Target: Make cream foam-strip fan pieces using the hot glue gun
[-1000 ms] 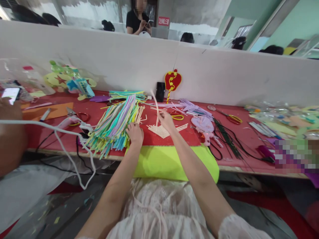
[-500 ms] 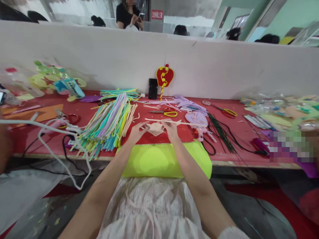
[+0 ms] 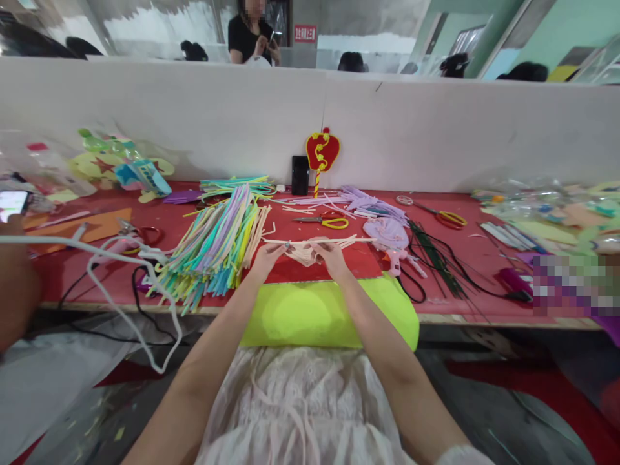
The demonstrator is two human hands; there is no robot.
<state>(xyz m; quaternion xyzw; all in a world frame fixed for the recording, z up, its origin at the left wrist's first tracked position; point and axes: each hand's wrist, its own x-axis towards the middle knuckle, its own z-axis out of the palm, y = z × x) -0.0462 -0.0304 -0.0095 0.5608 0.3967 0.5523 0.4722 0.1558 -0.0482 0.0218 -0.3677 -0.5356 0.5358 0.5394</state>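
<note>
Between my two hands is a flat, pointed piece made of pale peach pipe cleaners (image 3: 303,256), held just over a red sheet. My left hand (image 3: 269,258) pinches its left side, and my right hand (image 3: 332,257) closes on the right side. A long peach strand runs along the top of the piece and sticks out to the right past my fingers. The fingertips partly hide the piece, so its exact joins do not show. A big bundle of coloured pipe cleaners (image 3: 213,252) lies to the left. Yellow-handled scissors (image 3: 333,222) rest just beyond my hands.
A bright yellow-green cushion (image 3: 300,316) lies at the table edge. Behind stand a black phone (image 3: 299,175) and a red fan-shaped ornament (image 3: 323,152). To the right are a pink glue gun (image 3: 398,261), green wires (image 3: 436,261) and more scissors (image 3: 450,219). Another person's hand (image 3: 17,278) is at left.
The long peach strand has shifted left and now lies nearly level across the top of the piece. Both hands keep hold. The view has tipped slightly, and a phone shows more at the far left.
</note>
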